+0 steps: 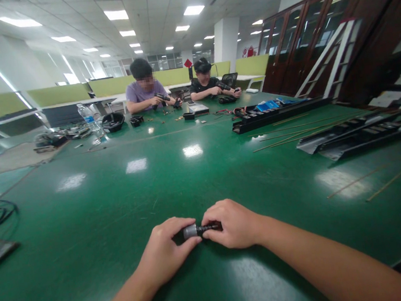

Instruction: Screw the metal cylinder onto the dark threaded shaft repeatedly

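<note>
Left hand (pixel 164 251) and right hand (pixel 232 224) meet over a green workbench (pixel 85 221), fingers curled closely around a small black cylindrical part (pixel 199 230) with a silver end, at 6 o'clock; black metal trays (pixel 279 115) lie at 2 o'clock; a co-worker (pixel 144 87) and a second co-worker (pixel 205 77) handle dark tools at 12 o'clock.

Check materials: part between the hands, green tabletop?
The held part looks metal at its silver end, from the dull sheen, and dark plastic or rubber along the ribbed black length. The green tabletop looks like glossy laminate or vinyl, mirroring ceiling lights.
</note>
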### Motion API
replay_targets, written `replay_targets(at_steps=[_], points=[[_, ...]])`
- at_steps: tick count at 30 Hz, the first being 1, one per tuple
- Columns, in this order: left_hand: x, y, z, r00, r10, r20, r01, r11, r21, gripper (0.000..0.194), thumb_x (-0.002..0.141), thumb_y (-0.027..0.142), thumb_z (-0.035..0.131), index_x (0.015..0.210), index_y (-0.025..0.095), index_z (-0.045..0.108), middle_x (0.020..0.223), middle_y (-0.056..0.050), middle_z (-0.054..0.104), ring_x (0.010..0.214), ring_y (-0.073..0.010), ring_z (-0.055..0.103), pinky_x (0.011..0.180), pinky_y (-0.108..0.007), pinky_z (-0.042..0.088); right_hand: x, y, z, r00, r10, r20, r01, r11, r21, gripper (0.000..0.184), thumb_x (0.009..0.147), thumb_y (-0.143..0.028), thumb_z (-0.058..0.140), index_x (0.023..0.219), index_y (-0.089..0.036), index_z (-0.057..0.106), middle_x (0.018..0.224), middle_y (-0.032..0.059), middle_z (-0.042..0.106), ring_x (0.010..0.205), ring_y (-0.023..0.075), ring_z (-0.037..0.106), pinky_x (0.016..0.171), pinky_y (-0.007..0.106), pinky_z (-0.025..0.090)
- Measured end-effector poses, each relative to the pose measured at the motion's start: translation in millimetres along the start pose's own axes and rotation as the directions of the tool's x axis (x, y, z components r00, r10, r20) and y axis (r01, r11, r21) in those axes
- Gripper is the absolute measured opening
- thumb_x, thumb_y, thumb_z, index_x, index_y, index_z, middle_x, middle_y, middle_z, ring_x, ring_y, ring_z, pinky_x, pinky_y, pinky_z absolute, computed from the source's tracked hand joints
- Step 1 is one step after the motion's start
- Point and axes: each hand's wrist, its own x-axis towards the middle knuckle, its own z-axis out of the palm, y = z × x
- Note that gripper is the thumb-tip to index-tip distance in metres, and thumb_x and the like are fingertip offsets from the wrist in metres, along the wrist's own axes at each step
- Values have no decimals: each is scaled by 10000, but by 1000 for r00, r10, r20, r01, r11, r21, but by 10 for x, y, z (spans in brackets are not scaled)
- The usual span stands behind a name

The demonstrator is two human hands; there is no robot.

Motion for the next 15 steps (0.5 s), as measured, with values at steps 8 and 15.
replay_targets(at_steps=[8,15], points=[[7,-14,-4,1000,-13,4,13,1000,2,260,805,297,746,1059,257,707,975,-2,730,889,-172,677,811,-283,516,11,-24,-32,1000,15,14,-15,1000,-12,182,868,-329,614,917,-180,708,785,28,717,706,157,623,654,257,398],[14,-31,-7,1000,-1,-10,1,1000,8,261,811,304,743,1064,257,704,979,0,733,892,-169,679,817,-281,518,13,-34,-40,999,30,22,-30,1000,-9,190,890,-320,590,915,-178,715,766,27,709,694,153,615,654,255,396]])
